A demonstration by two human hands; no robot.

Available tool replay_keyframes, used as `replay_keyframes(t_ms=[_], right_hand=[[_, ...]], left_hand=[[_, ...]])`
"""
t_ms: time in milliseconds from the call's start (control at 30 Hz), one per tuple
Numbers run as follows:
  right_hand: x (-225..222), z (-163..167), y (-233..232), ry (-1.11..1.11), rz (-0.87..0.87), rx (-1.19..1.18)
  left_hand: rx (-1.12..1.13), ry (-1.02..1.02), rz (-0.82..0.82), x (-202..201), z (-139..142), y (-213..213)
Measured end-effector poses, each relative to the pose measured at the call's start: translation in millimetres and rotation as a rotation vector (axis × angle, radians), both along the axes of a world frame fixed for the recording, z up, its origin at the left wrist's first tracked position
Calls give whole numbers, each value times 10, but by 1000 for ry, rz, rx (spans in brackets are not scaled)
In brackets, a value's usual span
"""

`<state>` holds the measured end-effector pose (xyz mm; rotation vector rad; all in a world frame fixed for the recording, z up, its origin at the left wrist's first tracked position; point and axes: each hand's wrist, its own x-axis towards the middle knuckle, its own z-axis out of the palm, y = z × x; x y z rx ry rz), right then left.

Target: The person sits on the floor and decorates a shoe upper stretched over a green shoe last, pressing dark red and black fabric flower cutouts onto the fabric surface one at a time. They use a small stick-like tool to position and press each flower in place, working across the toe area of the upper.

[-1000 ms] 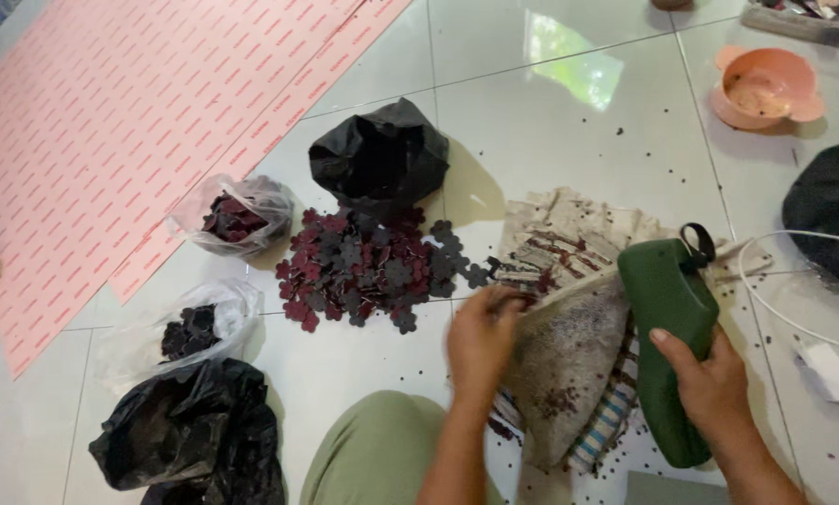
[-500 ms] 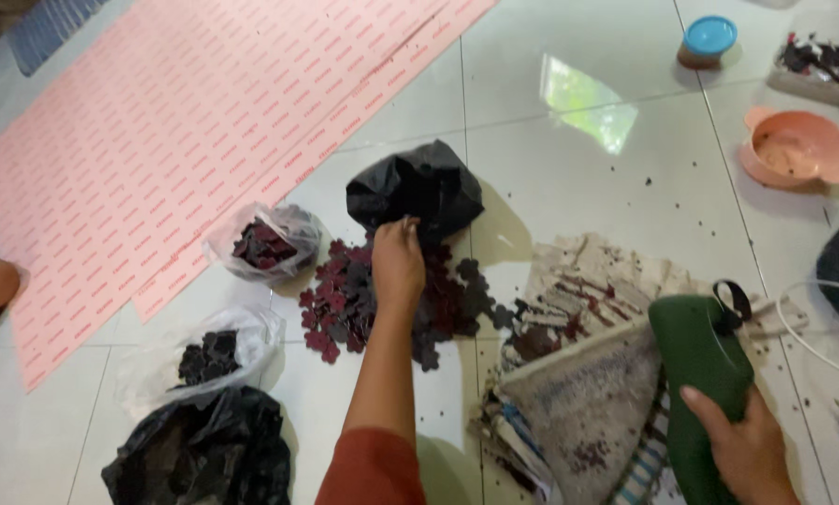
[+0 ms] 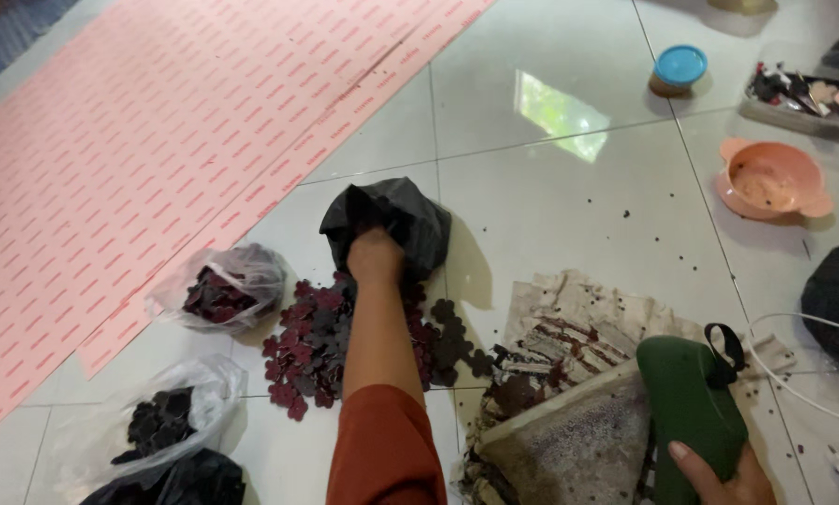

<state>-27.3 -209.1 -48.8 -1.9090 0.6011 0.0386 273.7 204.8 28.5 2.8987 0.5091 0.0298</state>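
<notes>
The left hand [image 3: 375, 257] closes its fingers on the black plastic bag [image 3: 391, 220], which sits at twelve o'clock of the dark red cut-out pile [image 3: 321, 341]. The right hand [image 3: 723, 477] wraps around a green tool [image 3: 689, 411] at five o'clock. Clear bags [image 3: 223, 290] of pieces lie at nine o'clock beside the pink sheet [image 3: 139, 140]; bare white tile [image 3: 569, 187] opens toward one o'clock.

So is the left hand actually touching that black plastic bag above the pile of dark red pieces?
Touching. The head view shows the left hand pressed into the black plastic bag, its fingers sunk into the folds with no gap visible.
</notes>
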Motion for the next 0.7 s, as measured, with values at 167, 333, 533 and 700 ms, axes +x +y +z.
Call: replay_keyframes(t_ms=[167, 333, 533, 700], right_hand=[[-69, -140, -5, 71, -50, -35], [-153, -200, -24, 110, -97, 121], [-243, -260, -40, -68, 20, -36], [-280, -298, -56, -43, -35, 110]], left_hand=[[-108, 220, 157, 157, -87, 149], [-126, 240, 128, 279, -212, 226], [-129, 199, 95, 329, -380, 241], [-128, 183, 72, 343, -465, 232]])
